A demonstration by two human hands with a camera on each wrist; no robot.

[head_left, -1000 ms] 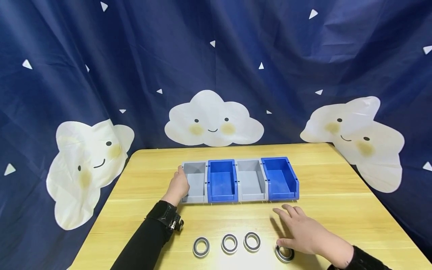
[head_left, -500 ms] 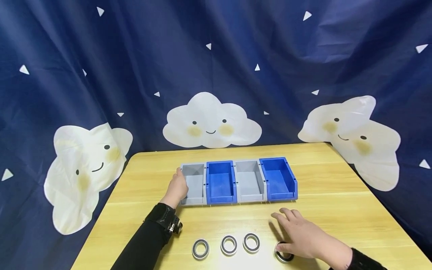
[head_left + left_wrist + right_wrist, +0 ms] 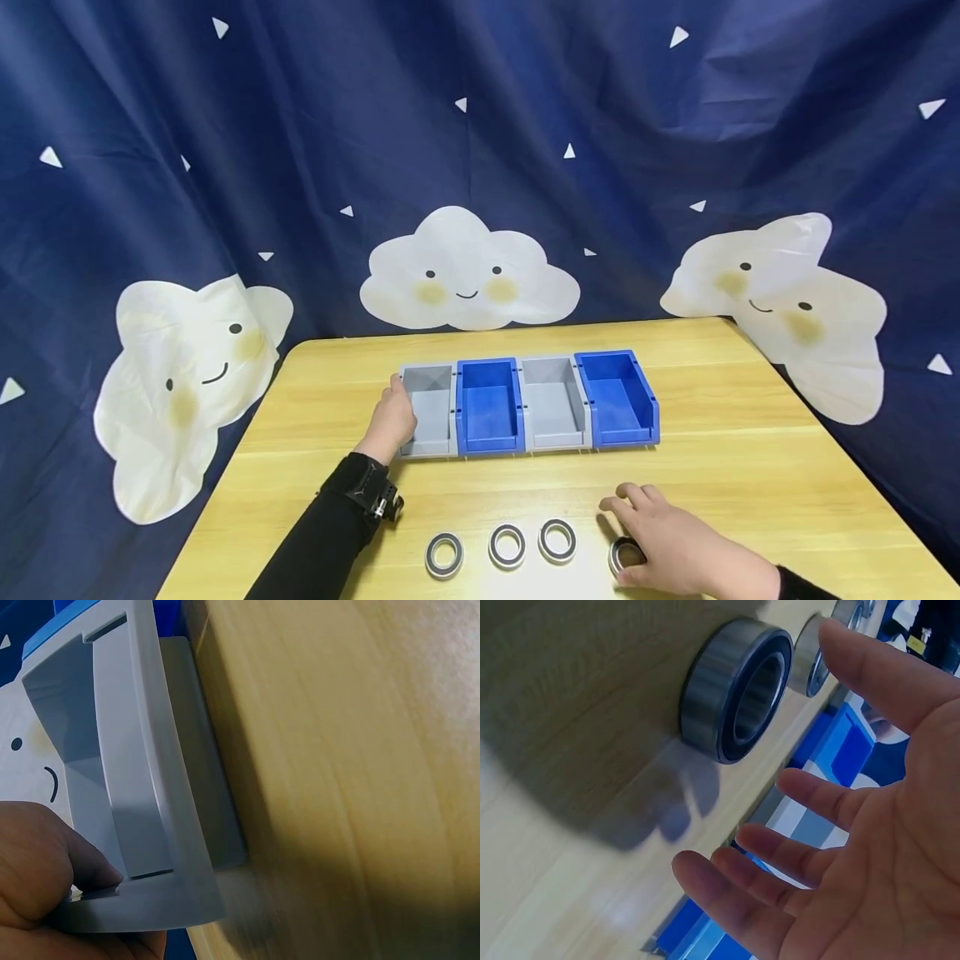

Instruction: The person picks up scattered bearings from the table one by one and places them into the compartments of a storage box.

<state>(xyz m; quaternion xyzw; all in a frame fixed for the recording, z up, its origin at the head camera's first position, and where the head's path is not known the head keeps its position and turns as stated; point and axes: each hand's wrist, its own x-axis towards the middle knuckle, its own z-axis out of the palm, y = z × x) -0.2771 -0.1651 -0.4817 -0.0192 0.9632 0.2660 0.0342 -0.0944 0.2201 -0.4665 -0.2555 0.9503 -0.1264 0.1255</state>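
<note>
My left hand (image 3: pixel 390 421) pinches the side wall of the grey bin (image 3: pixel 431 447) at the left end of a joined row. In the left wrist view the thumb lies inside the wall of this grey bin (image 3: pixel 139 787) and the fingers are outside. My right hand (image 3: pixel 663 542) hovers over the rightmost ball bearing (image 3: pixel 617 557), partly hiding it. In the right wrist view the palm and spread fingers face this silver bearing (image 3: pixel 705 697) with its black seal, and a gap shows between them. The bearing lies flat on the table.
More bearings lie to the left: one bearing (image 3: pixel 558 559), a second bearing (image 3: pixel 507 564) and a third bearing (image 3: pixel 445 573). The row continues with a blue bin (image 3: pixel 491 408), a grey bin (image 3: pixel 555 408) and a blue bin (image 3: pixel 618 404). A dark blue curtain (image 3: pixel 480 150) hangs behind the table (image 3: pixel 712 367).
My right hand has drawn back slightly toward the near edge, its fingers lower over the rightmost bearing. The left hand keeps its grip on the bin. The head view has shifted slightly.
</note>
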